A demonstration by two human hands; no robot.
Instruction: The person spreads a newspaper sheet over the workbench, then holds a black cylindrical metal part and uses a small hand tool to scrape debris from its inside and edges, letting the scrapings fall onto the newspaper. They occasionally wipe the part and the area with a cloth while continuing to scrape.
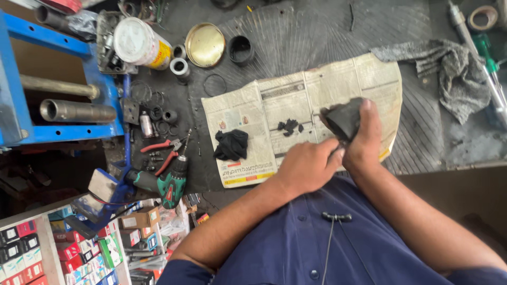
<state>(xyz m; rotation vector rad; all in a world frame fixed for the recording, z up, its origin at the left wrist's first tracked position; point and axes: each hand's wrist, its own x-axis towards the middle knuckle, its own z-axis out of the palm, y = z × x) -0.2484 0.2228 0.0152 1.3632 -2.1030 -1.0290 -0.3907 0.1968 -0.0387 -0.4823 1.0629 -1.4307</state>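
Note:
My right hand point(364, 137) grips a black rubber part point(342, 119) over a spread newspaper point(296, 100) on the dark workbench. My left hand point(306, 164) is closed just beside it, fingers against the lower edge of the rubber part; what it pinches is hidden. On the newspaper lie a crumpled black rag point(231, 144) at the left and small black crumbs point(289, 126) in the middle.
A grey cloth point(454, 71) lies at the right, a screwdriver point(483, 58) beyond it. A brass lid point(205, 44), black ring point(241, 50), tin can point(141, 43), red pliers point(163, 153) and green drill point(163, 183) sit left. A blue press frame point(53, 84) stands far left.

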